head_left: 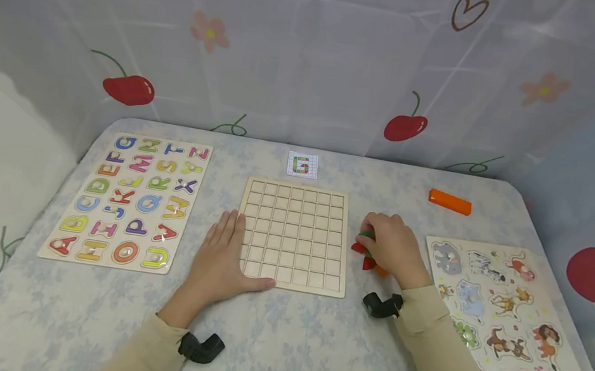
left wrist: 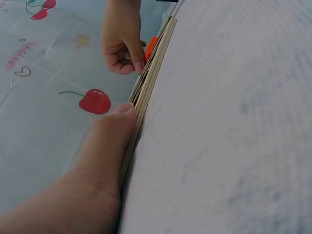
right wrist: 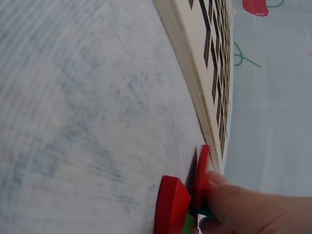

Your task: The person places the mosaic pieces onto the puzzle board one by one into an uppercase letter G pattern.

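Head view puts the right hand (head_left: 393, 246) just off the right edge of the grid board (head_left: 294, 237), fingers curled down onto a small heap of red, green and orange blocks (head_left: 367, 257) that touches or nearly touches that edge. The left hand (head_left: 223, 258) lies flat and relaxed at the board's lower left corner, fingers straight along its left side and thumb along its front edge, holding nothing. So the blocks lie right of the board, under the right hand and well apart from the left. Right wrist view shows red blocks (right wrist: 181, 195) standing on edge, pinched at the fingertips (right wrist: 214, 179); left wrist view shows only the thumb (left wrist: 114, 131) against the board's rim. A letter puzzle (head_left: 129, 199) lies left of the board, an animal puzzle (head_left: 518, 327) right, a card (head_left: 303, 165) behind.
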Tool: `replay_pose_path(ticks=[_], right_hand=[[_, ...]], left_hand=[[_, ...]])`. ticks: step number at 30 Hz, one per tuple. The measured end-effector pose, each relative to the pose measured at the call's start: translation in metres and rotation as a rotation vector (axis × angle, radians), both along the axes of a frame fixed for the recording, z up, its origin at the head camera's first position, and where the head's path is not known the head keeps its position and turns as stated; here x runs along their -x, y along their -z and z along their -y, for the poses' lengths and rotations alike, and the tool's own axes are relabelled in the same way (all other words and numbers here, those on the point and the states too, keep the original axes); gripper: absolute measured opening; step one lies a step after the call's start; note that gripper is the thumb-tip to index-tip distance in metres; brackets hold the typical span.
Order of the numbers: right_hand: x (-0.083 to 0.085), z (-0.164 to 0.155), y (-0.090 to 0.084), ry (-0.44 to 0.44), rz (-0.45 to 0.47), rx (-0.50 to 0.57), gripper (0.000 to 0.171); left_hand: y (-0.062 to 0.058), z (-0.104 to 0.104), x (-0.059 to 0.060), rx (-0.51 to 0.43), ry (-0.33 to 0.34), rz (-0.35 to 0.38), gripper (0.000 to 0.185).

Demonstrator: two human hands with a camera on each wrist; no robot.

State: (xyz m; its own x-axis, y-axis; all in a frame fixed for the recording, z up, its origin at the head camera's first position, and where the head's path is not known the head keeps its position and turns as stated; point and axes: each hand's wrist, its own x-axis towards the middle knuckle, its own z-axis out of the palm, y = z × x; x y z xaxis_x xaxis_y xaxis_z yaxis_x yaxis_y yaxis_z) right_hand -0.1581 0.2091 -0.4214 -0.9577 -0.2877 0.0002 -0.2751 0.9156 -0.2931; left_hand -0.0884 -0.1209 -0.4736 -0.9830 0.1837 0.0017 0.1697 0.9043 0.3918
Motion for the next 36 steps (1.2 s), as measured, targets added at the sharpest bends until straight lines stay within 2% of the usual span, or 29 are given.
replay_pose_path(ticks=[5,13,17,27,32,36], right_hand=[[0.003,0.0,0.002,0.035,0.088,0.104,0.011],[0.01,0.01,0.001,0.128,0.227,0.323,0.025],[0.015,0.02,-0.004,0.147,0.276,0.387,0.029],[0.032,0.046,-0.007,0.058,0.263,0.407,0.025],[0.042,0.058,-0.005,0.072,0.281,0.422,0.027],[0.046,0.068,-0.001,0.115,0.26,0.468,0.028]], left_hand=[[0.0,-0.001,-0.001,0.002,0.0,-0.005,0.145],[0.0,-0.001,-0.002,-0.007,0.0,-0.023,0.144],[0.0,-0.001,-0.002,-0.01,0.0,-0.021,0.144],[0.001,-0.001,-0.002,-0.008,-0.001,-0.015,0.144],[0.001,0.0,-0.001,-0.003,-0.002,-0.025,0.145],[0.002,0.0,-0.001,0.006,-0.003,-0.024,0.145]])
